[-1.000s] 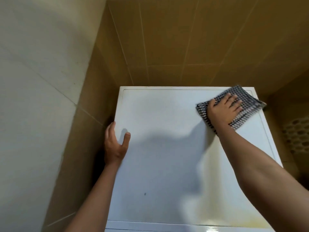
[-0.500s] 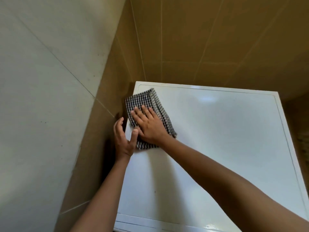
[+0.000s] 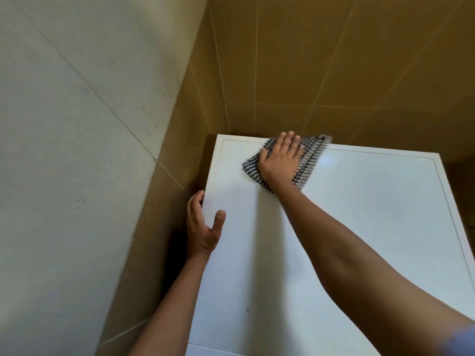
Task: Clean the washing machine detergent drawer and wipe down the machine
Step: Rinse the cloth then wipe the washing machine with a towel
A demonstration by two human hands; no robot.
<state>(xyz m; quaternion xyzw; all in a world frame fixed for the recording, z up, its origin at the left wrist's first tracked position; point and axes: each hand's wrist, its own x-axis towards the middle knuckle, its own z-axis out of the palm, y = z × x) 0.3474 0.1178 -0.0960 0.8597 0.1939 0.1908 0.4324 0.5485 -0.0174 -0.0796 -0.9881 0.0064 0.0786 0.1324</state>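
Observation:
The white top of the washing machine (image 3: 359, 227) fills the lower right of the head view. A black-and-white checked cloth (image 3: 309, 160) lies flat near its back edge, left of centre. My right hand (image 3: 281, 160) presses on the cloth with straight, spread fingers. My left hand (image 3: 203, 227) holds the machine's left edge, thumb on top and fingers down the side. The detergent drawer is out of view.
Tan tiled walls (image 3: 295, 73) close in behind and to the left of the machine. A pale grey wall (image 3: 77, 150) stands nearer on the left. A narrow dark gap (image 3: 177, 242) runs between the machine's left side and the tiles.
My right hand slid the cloth from the back right to the left edge, then up and right along the back edge. My left hand stays on the left edge.

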